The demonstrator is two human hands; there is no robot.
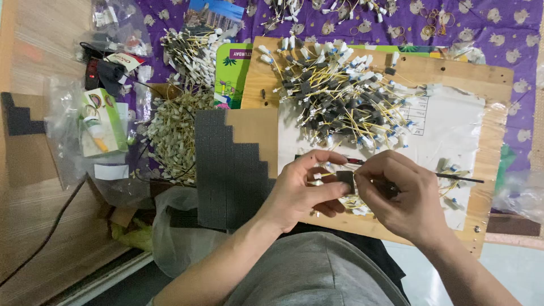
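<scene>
Your left hand (pixel 297 192) and right hand (pixel 399 195) together pinch a small dark foam square (pixel 345 179) on a yellow wire (pixel 324 175) with a white plug, at lower centre of the frame.

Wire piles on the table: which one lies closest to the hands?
The big pile of yellow wires with dark foam pieces and white connectors, on the wooden board just above the left hand and right hand. The others lie farther off on the purple cloth.
</scene>
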